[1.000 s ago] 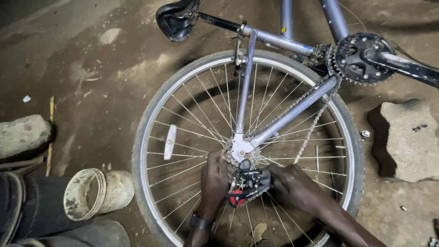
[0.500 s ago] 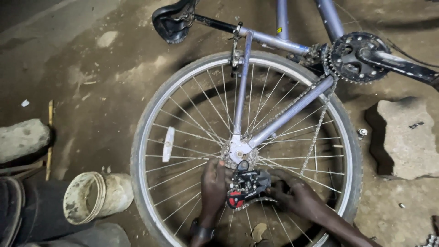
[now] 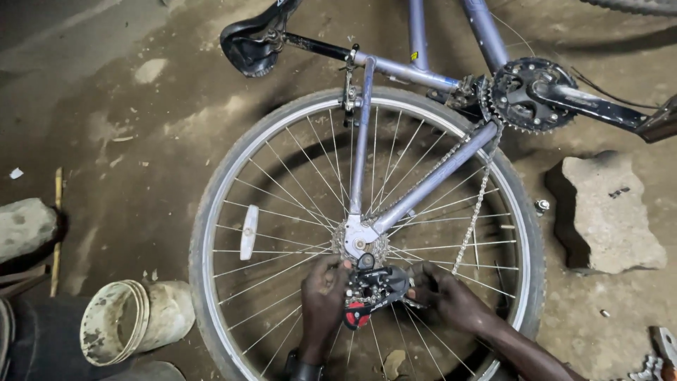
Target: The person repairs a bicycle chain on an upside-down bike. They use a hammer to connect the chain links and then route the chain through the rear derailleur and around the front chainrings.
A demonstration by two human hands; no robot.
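One bicycle is seen upside down on the dirt floor (image 3: 162, 141), resting on its one black saddle (image 3: 254, 42), with one rear wheel (image 3: 367, 233) filling the middle of the view. One black rear derailleur (image 3: 374, 289) (with a small red part at its lower end) is held just below the wheel's hub and sprocket cluster (image 3: 361, 240), in front of the spokes. Two hands are counted on it. The left hand (image 3: 323, 300) is closed around the derailleur's left side, fingers curled against it; a dark band is worn at that wrist. The right hand (image 3: 451, 300) is wrapped around the derailleur's right end, its grip narrow and pinched on the part.

One chain (image 3: 476, 212) is seen hanging slack from the one toothed chainring (image 3: 525, 95) down toward the derailleur. One crank arm (image 3: 599, 106) is extended to the right. One white reflector (image 3: 249, 231) is clipped among the spokes on the left side of the wheel.

Two pale stones are counted: one large block (image 3: 610, 215) at the right of the wheel, one (image 3: 25, 229) at the left edge. One dirty white bucket (image 3: 134, 321) is lying on its side near the tyre at the lower left. One small metal piece (image 3: 541, 206) (its kind cannot be told) is lying between the tyre and the large block.
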